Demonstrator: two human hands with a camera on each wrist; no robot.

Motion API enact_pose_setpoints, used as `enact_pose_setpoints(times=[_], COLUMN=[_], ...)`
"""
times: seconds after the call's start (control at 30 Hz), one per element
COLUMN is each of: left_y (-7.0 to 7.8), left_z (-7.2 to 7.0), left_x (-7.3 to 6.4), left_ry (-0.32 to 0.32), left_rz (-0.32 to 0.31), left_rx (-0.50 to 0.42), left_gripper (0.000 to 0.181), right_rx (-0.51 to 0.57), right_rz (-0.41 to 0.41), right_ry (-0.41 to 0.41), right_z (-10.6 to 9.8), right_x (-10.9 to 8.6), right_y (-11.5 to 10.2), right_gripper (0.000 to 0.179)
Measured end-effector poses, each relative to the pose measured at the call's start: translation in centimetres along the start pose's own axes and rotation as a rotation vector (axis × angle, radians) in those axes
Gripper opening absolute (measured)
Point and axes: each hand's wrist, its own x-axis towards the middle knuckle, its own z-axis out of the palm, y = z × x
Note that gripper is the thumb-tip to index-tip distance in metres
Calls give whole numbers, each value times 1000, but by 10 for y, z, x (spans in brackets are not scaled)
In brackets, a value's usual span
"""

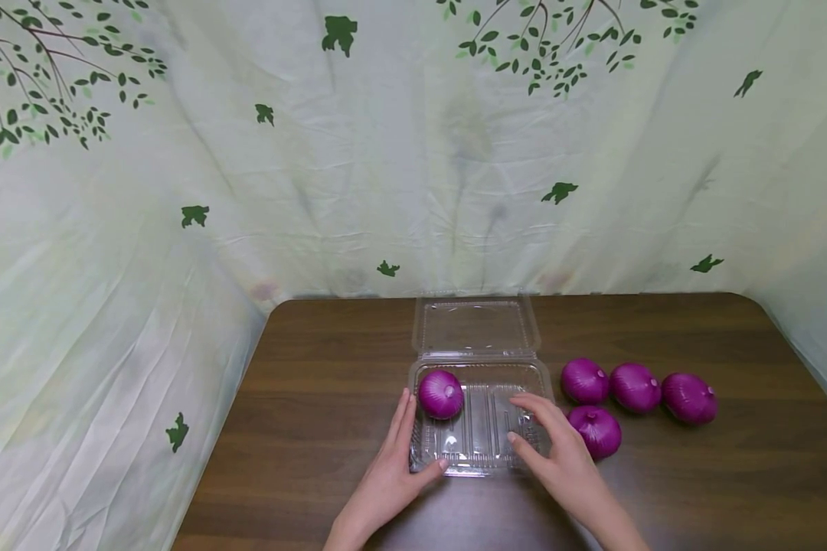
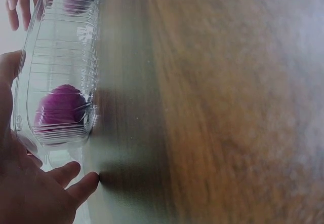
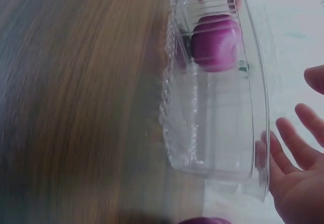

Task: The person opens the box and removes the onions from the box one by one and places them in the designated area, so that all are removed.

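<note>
A clear plastic clamshell container (image 1: 478, 428) stands with its lid (image 1: 477, 327) folded back. One purple onion (image 1: 441, 395) sits in the container's far left part; the same onion (image 2: 63, 107) shows through the wall in the left wrist view. My left hand (image 1: 391, 467) lies along the container's left side, fingers straight, thumb at the near rim. Over the right side of the container, my right hand (image 1: 558, 451) hovers with thumb and fingers apart and nothing between them. In the right wrist view its fingers (image 3: 293, 143) are spread beside the rim.
Several more purple onions lie right of the container: one near onion (image 1: 595, 431) close to my right hand, and a row behind it, ending in a far-right onion (image 1: 689, 398). A brown wooden table (image 1: 317, 383) carries everything. Behind it hangs a leaf-patterned cloth (image 1: 400, 153).
</note>
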Motion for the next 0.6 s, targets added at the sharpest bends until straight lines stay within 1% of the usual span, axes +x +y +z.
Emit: enact_pose_setpoints(times=[0.07, 0.17, 0.33, 0.6], left_y=[0, -1, -1, -1], left_z=[0, 0, 0, 0], left_x=[0, 0, 0, 0], left_ry=[-1, -1, -1, 2], left_rz=[-1, 1, 2, 6], left_rx=[-2, -2, -4, -7], left_gripper=[104, 104, 104, 103], right_rx=[11, 12, 19, 48], right_rz=[-2, 19, 87, 155], right_ry=[5, 0, -44, -92], right_z=[3, 8, 15, 27], right_x=[1, 3, 7, 17], right_y=[-1, -3, -6, -10], right_gripper=[53, 52, 51, 53])
